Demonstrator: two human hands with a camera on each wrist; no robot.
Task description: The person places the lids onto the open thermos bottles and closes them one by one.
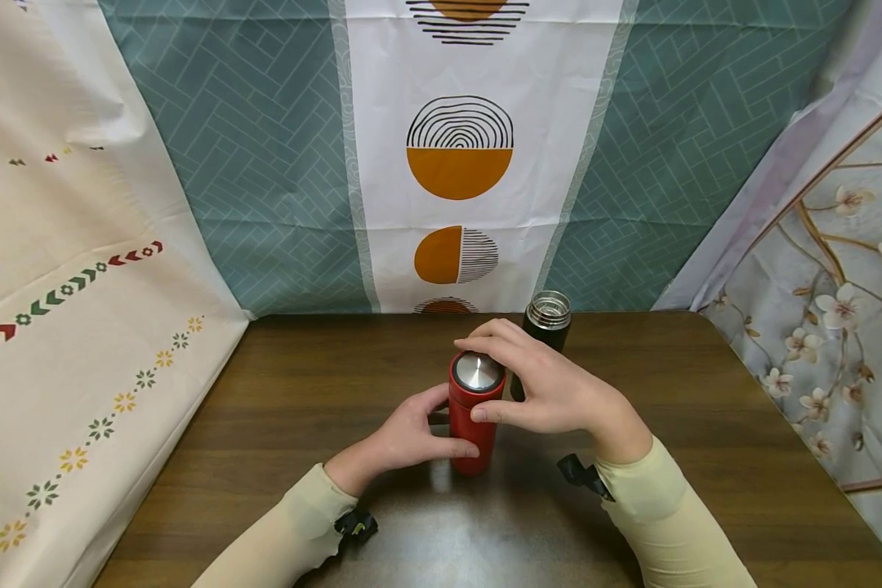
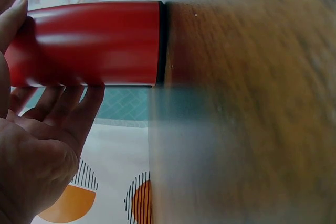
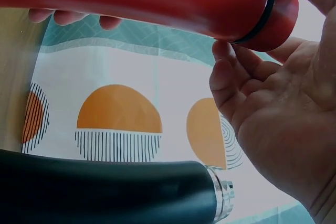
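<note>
A red vacuum flask (image 1: 474,453) stands upright on the brown wooden table. My left hand (image 1: 412,433) grips its body from the left, thumb in front and fingers behind. In the left wrist view the red body (image 2: 105,40) ends in a black base ring at the tabletop. Around the top, my right hand (image 1: 551,380) holds the red lid (image 3: 283,17), which has a steel disc on it. The thumb lies at the lid's front and the fingers reach round its far side.
Behind my right hand stands a black flask (image 1: 547,331) with its steel threaded neck (image 3: 224,198) uncovered. A patterned cloth (image 1: 456,171) hangs at the table's back edge, and more cloths flank both sides. The wooden table (image 1: 287,367) stretches out around the flasks.
</note>
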